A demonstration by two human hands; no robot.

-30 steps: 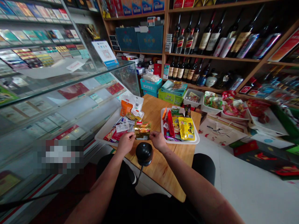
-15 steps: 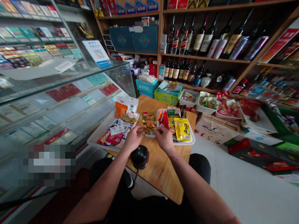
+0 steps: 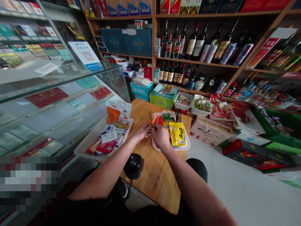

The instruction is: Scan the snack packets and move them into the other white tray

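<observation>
My left hand point(image 3: 142, 131) and my right hand point(image 3: 161, 137) meet over the left edge of a white tray. Both are closed on a gold snack packet point(image 3: 150, 117), turned nearly edge-on, so little of its face shows. The right-hand tray point(image 3: 187, 145) bears several packets, among them a yellow snack packet point(image 3: 177, 134) lying face up and orange and red ones standing on edge. To the left, another white tray point(image 3: 81, 151) is heaped with mixed snack packets and an orange packet point(image 3: 113, 115).
The trays rest on a wooden table point(image 3: 162, 179). A black rounded device point(image 3: 133, 165) on a stalk stands near its front edge. Along the left runs a glass display counter point(image 3: 70, 82). Behind are shelves of bottles point(image 3: 192, 42); a black gift box point(image 3: 254, 157) sits at the right.
The gold packet, earlier facing me flat between my hands, is now turned edge-on, and my hands have come together around its lower end. The whole view has shifted a little.
</observation>
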